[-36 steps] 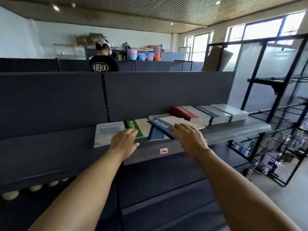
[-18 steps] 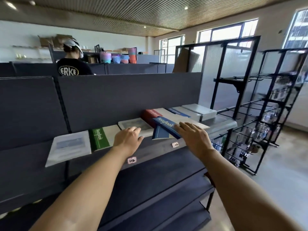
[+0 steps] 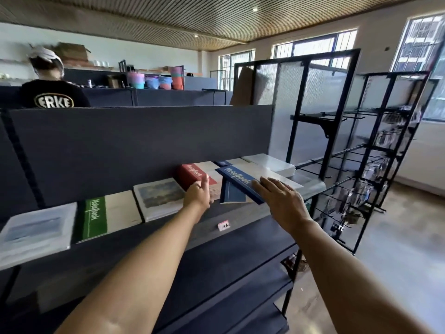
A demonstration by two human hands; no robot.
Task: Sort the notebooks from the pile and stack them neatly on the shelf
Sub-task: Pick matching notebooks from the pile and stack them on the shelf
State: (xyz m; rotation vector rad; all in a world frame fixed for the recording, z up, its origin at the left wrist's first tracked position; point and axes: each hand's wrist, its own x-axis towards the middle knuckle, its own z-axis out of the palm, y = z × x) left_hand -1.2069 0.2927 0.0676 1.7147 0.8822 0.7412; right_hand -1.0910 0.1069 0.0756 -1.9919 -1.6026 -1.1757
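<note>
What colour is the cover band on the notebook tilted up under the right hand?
Dark blue, with white "NoteBook" lettering, on the tilted notebook under the right hand; head view.

Notebooks in a row along one shelf (image 3: pixel 243 214), hands at its right part.

From the left lie a landscape notebook (image 3: pixel 36 231), a second notebook (image 3: pixel 108 216) just beside it, then a third (image 3: pixel 160 197). Right of that sits a stack (image 3: pixel 195 174), with the left hand (image 3: pixel 198 192) in front of it. A tilted notebook (image 3: pixel 238 180) leans on the piles further right, under the right hand (image 3: pixel 280 201). At the far right end is a last stack (image 3: pixel 269 162). A wire rack (image 3: pixel 375 165) stands right of the shelf; a person (image 3: pixel 51 85) stands behind its back panel (image 3: pixel 134 143).
</note>
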